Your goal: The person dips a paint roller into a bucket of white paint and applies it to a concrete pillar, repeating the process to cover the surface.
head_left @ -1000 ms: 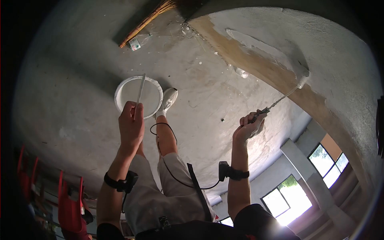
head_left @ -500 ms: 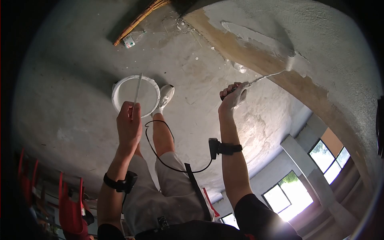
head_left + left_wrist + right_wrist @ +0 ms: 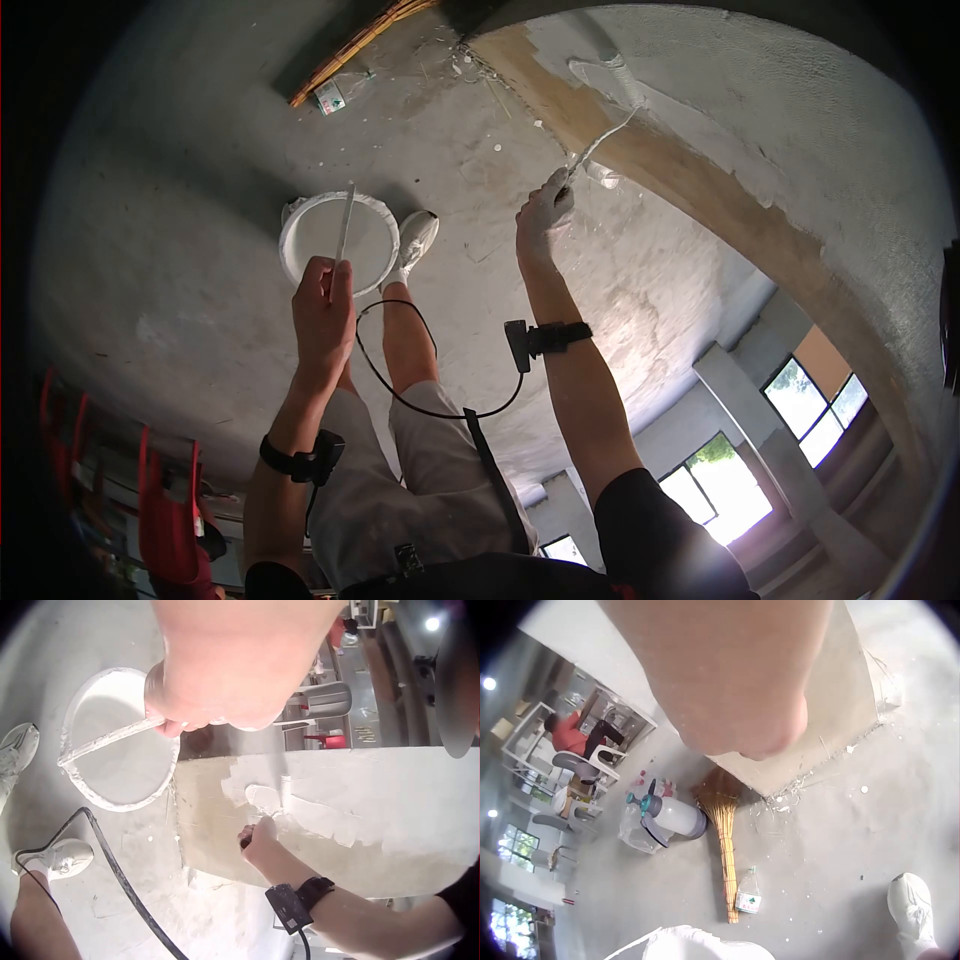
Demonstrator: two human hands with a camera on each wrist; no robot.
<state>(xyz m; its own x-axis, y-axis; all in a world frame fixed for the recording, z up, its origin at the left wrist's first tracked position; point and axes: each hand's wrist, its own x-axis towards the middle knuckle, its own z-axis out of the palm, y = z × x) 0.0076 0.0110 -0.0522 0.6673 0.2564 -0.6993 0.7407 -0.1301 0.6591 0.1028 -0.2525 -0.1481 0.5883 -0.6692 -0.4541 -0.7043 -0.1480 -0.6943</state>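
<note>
My right hand [image 3: 545, 215] grips the dark handle of a paint roller [image 3: 624, 82]. Its thin, coated rod reaches up to the wall, where the white roller lies against the surface near a raised patch of white coating [image 3: 590, 72]. With my left hand [image 3: 325, 315] I pinch a thin, white-smeared strip [image 3: 346, 222] between thumb and fingers. The strip spans above the round white bucket [image 3: 288, 245] in both the head and left wrist views; its exact kind is unclear. Pale, smooth material fills the bucket. In the right wrist view the forearm hides the roller.
The low wall [image 3: 740, 205] has a bare brownish band along its bottom. A straw broom [image 3: 727, 855], a clear bottle [image 3: 748, 898] and a pump sprayer [image 3: 676, 816] are by the wall's end. A cable [image 3: 440, 413] hangs between my wrists. A seated person [image 3: 568, 733] is farther off.
My right hand has swept the roller along the wall, up and to the left in the head view, toward the raised patch. The left hand with its strip has stayed nearly still.
</note>
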